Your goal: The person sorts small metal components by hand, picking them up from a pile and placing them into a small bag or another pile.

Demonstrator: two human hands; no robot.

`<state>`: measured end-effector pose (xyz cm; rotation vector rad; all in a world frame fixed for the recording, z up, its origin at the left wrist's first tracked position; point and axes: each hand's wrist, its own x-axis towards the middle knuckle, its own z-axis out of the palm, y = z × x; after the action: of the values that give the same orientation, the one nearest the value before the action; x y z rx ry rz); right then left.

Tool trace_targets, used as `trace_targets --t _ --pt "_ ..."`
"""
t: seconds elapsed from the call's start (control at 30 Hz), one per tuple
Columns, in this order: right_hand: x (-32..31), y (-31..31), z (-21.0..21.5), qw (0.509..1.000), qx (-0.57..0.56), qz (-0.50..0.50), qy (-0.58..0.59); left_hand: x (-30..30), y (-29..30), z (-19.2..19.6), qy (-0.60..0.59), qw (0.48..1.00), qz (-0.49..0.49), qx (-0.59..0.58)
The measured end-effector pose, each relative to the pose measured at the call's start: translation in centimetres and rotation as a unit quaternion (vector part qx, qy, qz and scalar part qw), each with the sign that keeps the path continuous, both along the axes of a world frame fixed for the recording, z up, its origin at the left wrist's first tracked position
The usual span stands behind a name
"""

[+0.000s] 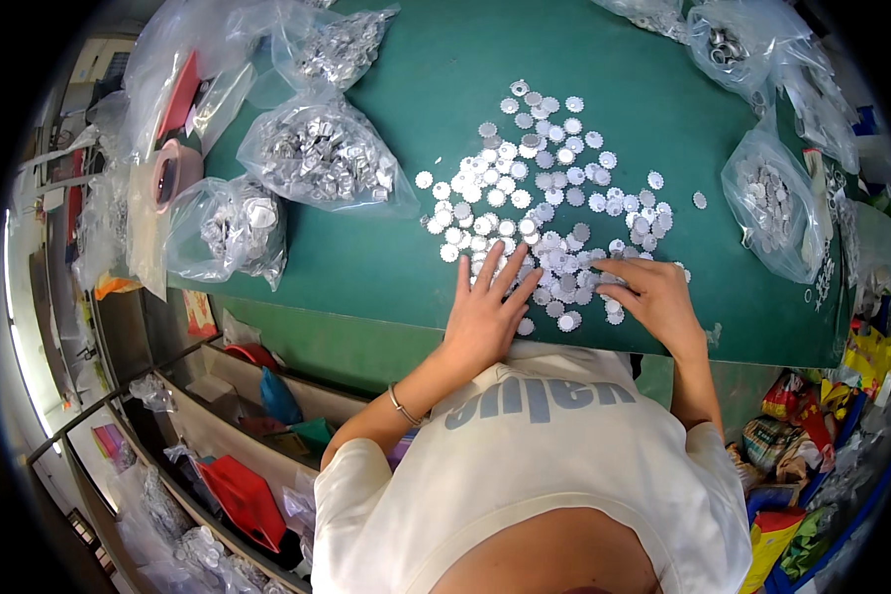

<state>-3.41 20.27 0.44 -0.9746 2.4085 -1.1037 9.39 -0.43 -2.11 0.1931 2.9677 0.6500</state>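
Note:
A spread of small silver discs with scalloped edges lies on the green table, some overlapping and some single. My left hand rests on the near left part of the spread, palm down, with its fingers stretched and apart. Beside the near right part of the discs is my right hand. Its fingers reach left over the discs, with a gap between the fingertips, and I see nothing held in them. Discs under the fingertips of both hands are partly hidden.
Clear plastic bags of metal pieces stand at the left of the green table. A bag of discs lies at the right, another bag farther back. A pink tape roll sits at the left edge. Below left are open drawers.

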Motion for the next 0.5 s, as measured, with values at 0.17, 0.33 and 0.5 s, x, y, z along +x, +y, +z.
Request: trace_targets --t 0.17,0.33,0.5 --pt "-0.8 0.3 -1.4 0.989 0.064 -0.059 0.12 -1.5 -1.0 -0.4 0.058 0.986 0.153 -0.011" --pt "-0.9 -0.2 -1.3 0.982 0.024 -0.134 0.132 -1.6 -2.6 -0.5 0.184 0.92 0.252 0.236" --pt "1.5 -2.7 -0.4 0.995 0.063 0.025 0.077 -1.2 -2.7 -0.4 0.191 0.924 0.275 0.186"
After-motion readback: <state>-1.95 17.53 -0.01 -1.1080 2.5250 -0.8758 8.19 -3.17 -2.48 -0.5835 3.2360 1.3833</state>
